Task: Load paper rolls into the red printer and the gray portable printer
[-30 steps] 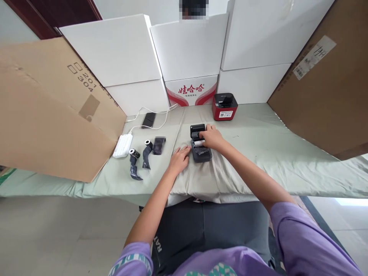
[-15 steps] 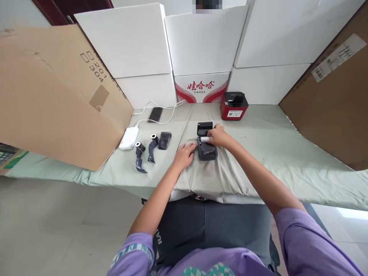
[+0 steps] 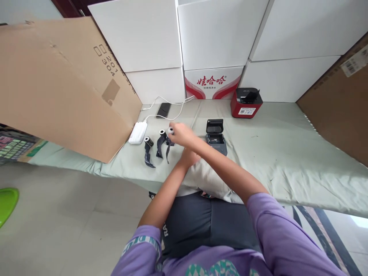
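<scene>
My right hand pinches a small paper roll with a dark strip hanging from it. Two similar rolls stand just left of it: a nearer paper roll and, farther left, another paper roll, each trailing a dark strip over the cloth. My left hand rests on the cloth beneath my right forearm, its fingers mostly hidden. Beside it sits a small dark portable printer with its lid raised; the compartment inside shows no roll.
A white power bank with a cable and a dark phone lie at the back left. A red and black box-shaped device stands at the back right. White boxes line the back; cardboard walls the left side.
My right hand has lifted the paper roll out of the printer and carried it left to the other rolls, crossing over my left hand. The view has shifted slightly.
</scene>
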Available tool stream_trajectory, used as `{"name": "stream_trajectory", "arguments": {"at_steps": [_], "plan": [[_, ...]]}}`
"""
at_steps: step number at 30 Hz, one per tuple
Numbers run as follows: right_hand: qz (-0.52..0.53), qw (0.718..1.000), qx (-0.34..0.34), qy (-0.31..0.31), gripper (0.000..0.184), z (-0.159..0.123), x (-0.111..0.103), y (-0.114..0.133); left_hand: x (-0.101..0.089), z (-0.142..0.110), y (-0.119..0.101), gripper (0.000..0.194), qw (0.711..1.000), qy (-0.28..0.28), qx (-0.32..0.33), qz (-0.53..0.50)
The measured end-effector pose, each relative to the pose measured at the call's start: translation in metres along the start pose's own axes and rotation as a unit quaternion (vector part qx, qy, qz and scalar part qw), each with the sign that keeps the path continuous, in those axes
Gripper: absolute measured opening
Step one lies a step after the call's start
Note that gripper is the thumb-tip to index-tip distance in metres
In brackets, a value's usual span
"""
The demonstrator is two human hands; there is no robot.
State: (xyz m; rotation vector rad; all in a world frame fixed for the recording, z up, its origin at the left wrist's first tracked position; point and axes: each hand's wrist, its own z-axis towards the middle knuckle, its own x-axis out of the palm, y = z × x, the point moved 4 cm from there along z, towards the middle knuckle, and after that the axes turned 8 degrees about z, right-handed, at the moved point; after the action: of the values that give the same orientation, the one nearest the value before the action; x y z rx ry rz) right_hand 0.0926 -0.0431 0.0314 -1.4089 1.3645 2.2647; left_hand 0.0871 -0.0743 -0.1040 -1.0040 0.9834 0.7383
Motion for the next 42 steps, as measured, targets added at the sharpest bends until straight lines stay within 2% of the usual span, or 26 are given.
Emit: {"name": "stream_trajectory", "arguments": {"at_steps": [2,4,6,8,13,17,20,22,24,25,28,31,34,36,38,42], "plan": [[-0.043,0.997,0.03,0.049,0.032,0.003,0.03,-0.001,0.002,-0.002,0.001,0.054,0.999,0.021,0.029,-0.004],[-0.062,0.994,0.06,0.074,0.033,-0.001,0.048,-0.004,0.004,-0.004,0.003,0.056,0.998,0.042,0.049,-0.002],[-0.069,0.99,0.088,0.086,0.031,-0.005,0.052,-0.008,0.004,-0.004,0.004,0.056,0.997,0.052,0.055,-0.006],[-0.071,0.99,0.09,0.081,0.032,-0.003,0.047,-0.01,0.004,-0.003,0.003,0.056,0.997,0.053,0.051,-0.018],[-0.07,0.996,0.03,0.05,0.042,0.036,0.029,-0.009,0.002,0.002,0.001,0.056,0.998,0.033,0.003,-0.052],[-0.084,0.989,-0.021,0.122,0.058,0.074,0.047,-0.013,0.002,0.006,0.001,0.055,0.998,0.048,-0.016,-0.049],[-0.084,0.983,-0.058,0.152,0.049,0.089,0.059,-0.018,0.0,0.008,0.0,0.052,0.998,0.055,-0.025,-0.025],[-0.018,0.988,-0.098,0.116,0.038,0.088,0.054,-0.022,-0.002,0.009,-0.002,0.047,0.998,0.052,-0.035,-0.01],[0.112,0.983,-0.139,0.054,0.031,0.073,0.037,-0.028,-0.005,0.009,-0.004,0.042,0.998,0.045,-0.033,-0.005],[0.188,0.97,-0.154,0.025,0.03,0.059,0.026,-0.033,-0.006,0.008,-0.005,0.041,0.999,0.04,-0.025,-0.006],[0.371,0.909,-0.182,-0.049,0.032,0.0,-0.013,-0.059,-0.007,0.005,-0.006,0.046,1.0,0.02,-0.002,-0.006],[0.413,0.887,-0.153,-0.14,0.046,-0.065,-0.049,-0.098,-0.006,0.003,-0.003,0.051,1.0,-0.002,-0.023,0.003],[0.416,0.872,-0.108,-0.234,0.05,-0.108,-0.07,-0.136,-0.004,0.004,-0.003,0.057,1.0,0.007,-0.018,0.0],[0.426,0.857,-0.077,-0.28,0.049,-0.119,-0.075,-0.156,-0.005,0.004,-0.005,0.063,1.0,0.016,-0.004,-0.002],[0.433,0.848,-0.052,-0.302,0.046,-0.121,-0.073,-0.168,-0.007,0.004,-0.005,0.065,1.0,0.019,-0.003,-0.001],[0.447,0.847,-0.035,-0.286,0.044,-0.115,-0.064,-0.173,-0.01,0.003,-0.005,0.065,1.0,0.025,-0.008,0.002]]}}
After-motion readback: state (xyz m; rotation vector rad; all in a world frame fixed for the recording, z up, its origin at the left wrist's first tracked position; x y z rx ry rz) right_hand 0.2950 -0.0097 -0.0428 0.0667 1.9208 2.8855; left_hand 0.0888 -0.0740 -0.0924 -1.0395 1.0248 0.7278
